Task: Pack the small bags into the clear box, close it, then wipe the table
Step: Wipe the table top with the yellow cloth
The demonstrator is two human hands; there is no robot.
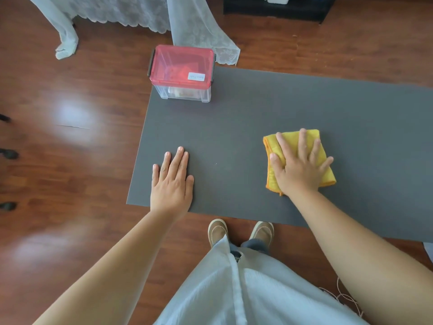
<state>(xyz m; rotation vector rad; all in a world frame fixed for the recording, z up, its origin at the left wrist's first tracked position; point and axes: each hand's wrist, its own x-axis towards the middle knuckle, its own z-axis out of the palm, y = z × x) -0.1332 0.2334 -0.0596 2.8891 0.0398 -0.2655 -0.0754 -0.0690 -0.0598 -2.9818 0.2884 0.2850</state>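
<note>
We cannot read the small bags inside the clear box [185, 90]: through its walls and the red lid [182, 65] only pale and orange shapes show, too blurred to count. The handwriting on the white label [196, 76] on the lid is too small to make out. The box stands at the far left corner of the dark grey counter [234, 127], its lid seated flat, with a dark latch on each short side.

Our right hand [298, 167] lies flat with fingers spread on a folded yellow cloth [325, 174], pressing it to the counter rather than pinching it; its grip is open, and the palm hides the cloth's middle, so only its edges show. Our left hand [172, 181] rests flat on the bare counter near the left edge, fingers together and straight, grip open and holding nothing. The two hands are well apart, and both are well clear of the box.

The counter's right end runs out of the picture. Below its near edge, our brown shoes [218, 231] show on the wooden floor [70, 137], partly covered by a white garment [234, 289]. Lace curtains [199, 26] hang beyond the box, and a dark cabinet [276, 10] is cut off at the top.
</note>
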